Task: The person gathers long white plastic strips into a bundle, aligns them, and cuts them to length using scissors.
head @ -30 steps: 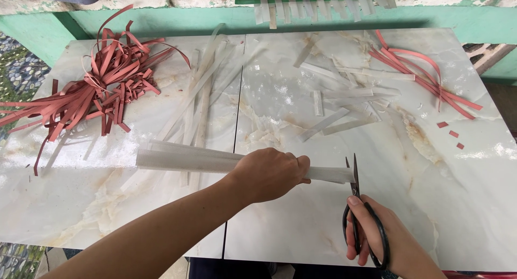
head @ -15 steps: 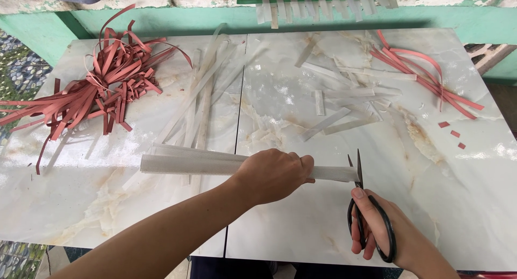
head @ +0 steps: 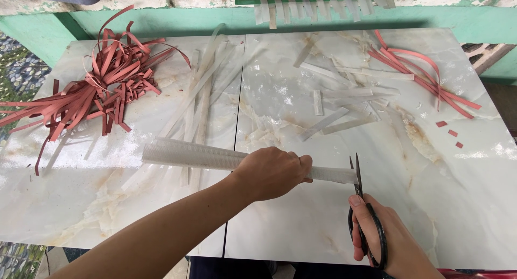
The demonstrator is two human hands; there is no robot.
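Your left hand point(head: 272, 172) is closed over a bundle of long, pale translucent strips point(head: 194, 155), gripping it near its right end so that only a short stub sticks out past your knuckles. Your right hand point(head: 379, 241) has its fingers through the black loops of a pair of black-handled scissors point(head: 360, 203), and the blades stand upright just at the tip of that stub, only slightly parted around it.

Over the last second the bundle has slid a little to your right and the scissors have come up from beside it to meet its end; a second ago the blades stood just off the tip. From the look of it, you are now trimming the end of the bundle square.

Beyond your left hand, more loose pale strips point(head: 199, 90) fan across the glossy marble-patterned tabletop point(head: 474, 193). Far out past your left forearm lies a tangled heap of dull red strips point(head: 102, 90), and well beyond your right hand a smaller sheaf of red strips point(head: 420, 69) with short pale offcuts point(head: 339, 104) beside it.
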